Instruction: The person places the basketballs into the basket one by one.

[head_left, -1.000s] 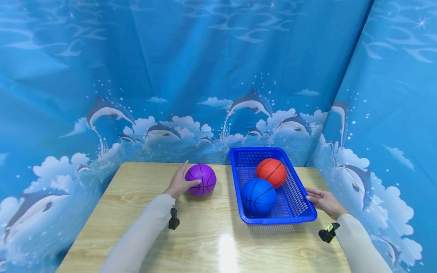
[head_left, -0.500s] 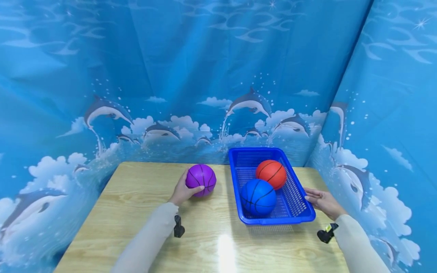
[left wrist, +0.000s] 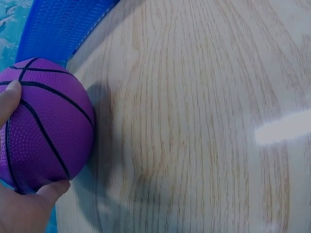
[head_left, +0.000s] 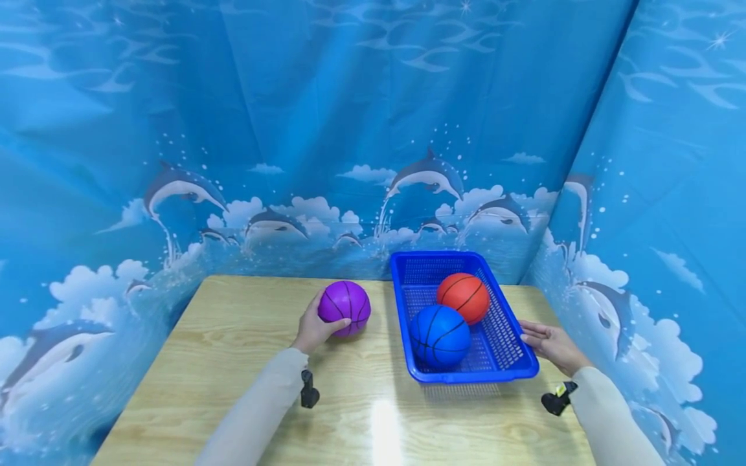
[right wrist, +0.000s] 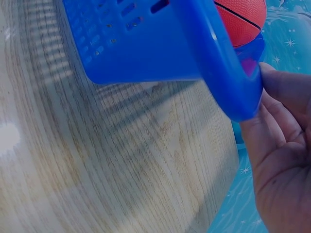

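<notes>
A purple mini basketball (head_left: 345, 308) is at the back middle of the table. My left hand (head_left: 315, 325) grips it from the left, thumb across the near side. In the left wrist view the thumb and a finger press on the ball (left wrist: 51, 126); whether it touches the table is unclear. To its right stands a blue plastic basket (head_left: 402, 323) with perforated walls. Inside it lie a blue ball (head_left: 440, 336) and, behind, a red ball (head_left: 463, 298). My right hand (head_left: 556, 346) holds the basket's right rim between thumb and fingers; the rim partly hides the fingertips.
The wooden table (head_left: 344, 414) ends at a dolphin-print curtain (head_left: 326, 129) at the back, and another stretch of curtain runs along the right. A bright light reflection lies on the tabletop near the front.
My left hand has closed round the purple ball, its thumb moving further across the near side. The ball has shifted very slightly. The right hand and basket stay nearly still.
</notes>
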`<state>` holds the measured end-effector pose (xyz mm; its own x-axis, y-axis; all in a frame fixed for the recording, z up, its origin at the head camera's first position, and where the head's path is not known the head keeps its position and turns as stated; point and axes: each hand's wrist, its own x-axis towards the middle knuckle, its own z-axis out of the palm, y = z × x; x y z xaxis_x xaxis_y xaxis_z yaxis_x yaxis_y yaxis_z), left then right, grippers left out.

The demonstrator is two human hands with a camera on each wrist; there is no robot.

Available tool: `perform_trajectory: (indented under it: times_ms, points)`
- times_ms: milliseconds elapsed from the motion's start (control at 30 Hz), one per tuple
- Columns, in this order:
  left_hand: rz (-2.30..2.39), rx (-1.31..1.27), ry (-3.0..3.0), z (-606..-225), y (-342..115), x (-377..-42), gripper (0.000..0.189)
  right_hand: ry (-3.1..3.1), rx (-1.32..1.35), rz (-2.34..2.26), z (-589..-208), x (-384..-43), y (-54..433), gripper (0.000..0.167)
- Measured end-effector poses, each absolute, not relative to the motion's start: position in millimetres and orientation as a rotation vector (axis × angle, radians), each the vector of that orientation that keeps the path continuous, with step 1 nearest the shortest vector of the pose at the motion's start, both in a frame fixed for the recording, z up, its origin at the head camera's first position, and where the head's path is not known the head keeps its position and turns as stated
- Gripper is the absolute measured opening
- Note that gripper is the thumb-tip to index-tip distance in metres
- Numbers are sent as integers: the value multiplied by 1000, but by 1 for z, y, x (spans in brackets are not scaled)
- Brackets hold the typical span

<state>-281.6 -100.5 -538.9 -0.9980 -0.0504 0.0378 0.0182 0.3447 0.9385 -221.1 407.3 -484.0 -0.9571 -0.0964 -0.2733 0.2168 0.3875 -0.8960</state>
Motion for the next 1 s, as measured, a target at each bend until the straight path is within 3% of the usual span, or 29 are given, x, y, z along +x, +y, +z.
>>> perform_trajectory:
  times_ms: [633,1000]
  points:
    - [-1798,115,-2463,-537,-105,-279,99,2377,95,-1580,-486,-221,406,58]
    - [-1887,24,-2381,-490,-94,-291,99,2397,84,-1564,-483,-220,405,56]
